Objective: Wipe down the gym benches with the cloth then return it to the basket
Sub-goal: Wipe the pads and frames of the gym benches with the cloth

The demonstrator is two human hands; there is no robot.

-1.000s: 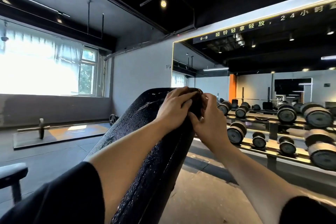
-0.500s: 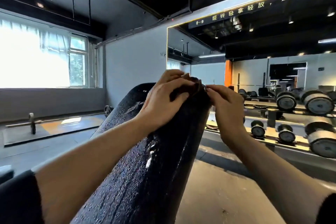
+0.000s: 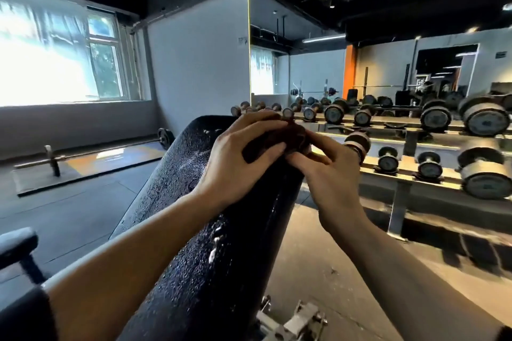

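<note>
Cloth (image 3: pixel 279 140), dark brown and bunched, sits at the top end of the inclined black bench pad (image 3: pixel 194 230), gripped between both hands. Left hand (image 3: pixel 238 163) closes over it from above, and the right hand (image 3: pixel 329 174) pinches its right edge with the fingertips. Under the wrists the pad looks wet. Beyond the right hand stands a dumbbell rack (image 3: pixel 401 152) before a mirror (image 3: pixel 360 50).

One head-worn wide-angle view here, looking forward and slightly down along both forearms, close over the inclined table (image 3: pixel 194 202), facing the mirror wall (image 3: pixel 360 50) and dumbbell rack (image 3: pixel 415 147), window (image 3: pixel 55 58) off to the left, edges bowed by the lens.
</note>
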